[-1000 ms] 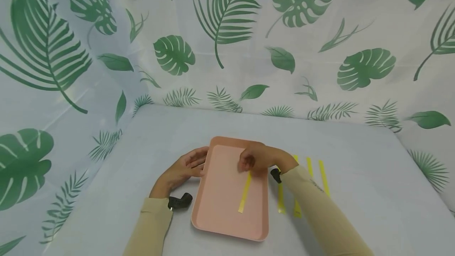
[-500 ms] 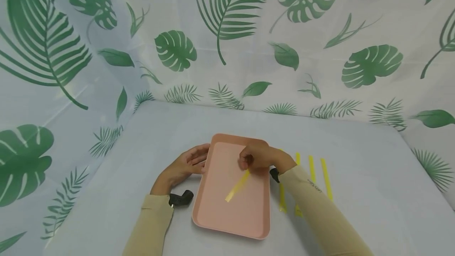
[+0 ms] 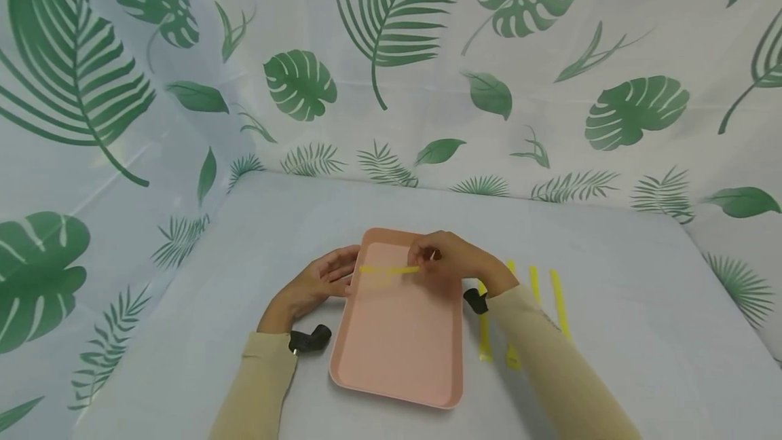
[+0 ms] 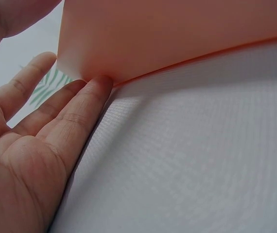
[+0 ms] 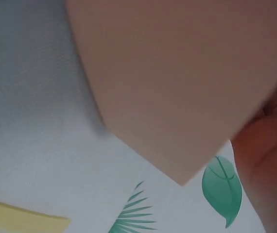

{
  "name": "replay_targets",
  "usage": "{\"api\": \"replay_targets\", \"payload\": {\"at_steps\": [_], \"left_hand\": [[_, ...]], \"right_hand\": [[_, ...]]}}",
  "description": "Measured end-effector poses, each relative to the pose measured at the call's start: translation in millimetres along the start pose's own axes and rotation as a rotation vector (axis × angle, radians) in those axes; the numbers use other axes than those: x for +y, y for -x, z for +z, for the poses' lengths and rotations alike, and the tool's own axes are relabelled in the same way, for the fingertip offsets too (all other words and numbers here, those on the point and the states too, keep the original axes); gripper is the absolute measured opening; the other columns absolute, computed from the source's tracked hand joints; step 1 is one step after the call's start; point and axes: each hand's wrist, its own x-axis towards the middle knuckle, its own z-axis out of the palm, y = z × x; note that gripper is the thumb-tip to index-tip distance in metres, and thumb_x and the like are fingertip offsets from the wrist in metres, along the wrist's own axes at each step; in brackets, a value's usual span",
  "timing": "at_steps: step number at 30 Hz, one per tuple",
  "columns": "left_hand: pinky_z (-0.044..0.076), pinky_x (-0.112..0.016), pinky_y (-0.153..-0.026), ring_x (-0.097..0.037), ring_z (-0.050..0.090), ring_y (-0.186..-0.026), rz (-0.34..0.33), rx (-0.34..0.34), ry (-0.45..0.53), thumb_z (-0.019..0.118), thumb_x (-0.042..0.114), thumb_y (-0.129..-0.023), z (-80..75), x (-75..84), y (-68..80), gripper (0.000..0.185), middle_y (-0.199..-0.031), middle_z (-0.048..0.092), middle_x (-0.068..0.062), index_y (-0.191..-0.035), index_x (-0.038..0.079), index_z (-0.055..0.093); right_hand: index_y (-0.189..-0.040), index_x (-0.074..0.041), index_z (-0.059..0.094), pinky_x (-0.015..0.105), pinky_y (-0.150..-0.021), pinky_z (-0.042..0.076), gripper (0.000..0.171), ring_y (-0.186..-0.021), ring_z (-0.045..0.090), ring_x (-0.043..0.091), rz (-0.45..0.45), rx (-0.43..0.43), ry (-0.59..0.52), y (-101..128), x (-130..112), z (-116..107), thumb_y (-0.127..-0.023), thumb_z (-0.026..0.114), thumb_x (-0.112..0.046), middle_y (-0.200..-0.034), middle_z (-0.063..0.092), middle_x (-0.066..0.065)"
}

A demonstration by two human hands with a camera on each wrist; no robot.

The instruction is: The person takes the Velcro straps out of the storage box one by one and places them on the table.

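Note:
A pink rectangular tray (image 3: 397,345) lies on the white cloth. My left hand (image 3: 319,284) is at its left side. In the left wrist view, extended fingers (image 4: 75,116) meet the lower edge of the tray's outer wall, with the thumb spread away. Over the tray's upper right part, my right hand (image 3: 452,257) pinches one end of a thin yellow strip (image 3: 389,269). The strip stretches leftward across the tray, blurred, its far end near the left rim. In the right wrist view, the tray wall (image 5: 177,97) covers most of my right hand (image 5: 269,170).
Several more yellow strips (image 3: 559,305) lie side by side on the cloth right of the tray, partly behind my right forearm. One of them (image 3: 512,356) has a wider near end. White cloth walls with green leaf prints (image 3: 299,85) rise behind and at the left.
The yellow strip in my right hand has swung from pointing down toward me, through a slant, to lying crosswise toward the left rim. My right hand rose slightly; my left hand stayed put.

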Motion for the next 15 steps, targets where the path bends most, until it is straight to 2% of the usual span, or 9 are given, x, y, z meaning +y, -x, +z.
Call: {"api": "replay_targets", "payload": {"at_steps": [5,10,15], "left_hand": [[0.051,-0.028,-0.112,-0.042,0.032,-0.159,-0.016,0.015,-0.001,0.074,-0.006,-0.091,0.7,0.1,0.2,0.089,-0.174,0.031,-0.024,-0.168,-0.004,0.030],[0.050,-0.027,-0.113,-0.043,0.030,-0.160,-0.011,0.011,0.013,0.072,-0.009,-0.091,0.2,-0.9,0.1,0.088,-0.174,0.029,-0.024,-0.168,-0.005,0.028],[0.049,-0.027,-0.114,-0.043,0.029,-0.160,0.000,0.004,0.010,0.071,-0.011,-0.091,0.2,-0.8,-0.4,0.088,-0.174,0.028,-0.027,-0.168,-0.006,0.027]], "right_hand": [[-0.110,0.006,0.074,0.026,-0.076,0.054,0.017,-0.088,0.060,0.018,0.030,0.112,-0.116,3.9,-8.1,-3.6,-0.096,0.070,0.014,-0.093,0.064,0.004],[-0.114,0.013,0.072,0.022,-0.080,0.057,0.017,-0.090,0.062,0.018,0.050,0.184,-0.238,9.1,-14.4,-6.5,-0.098,0.067,0.015,-0.099,0.066,0.009],[-0.116,0.013,0.071,0.027,-0.082,0.062,0.017,-0.093,0.065,0.015,0.077,0.230,-0.280,16.1,-17.6,-6.9,-0.099,0.068,0.011,-0.105,0.069,0.012]]}}
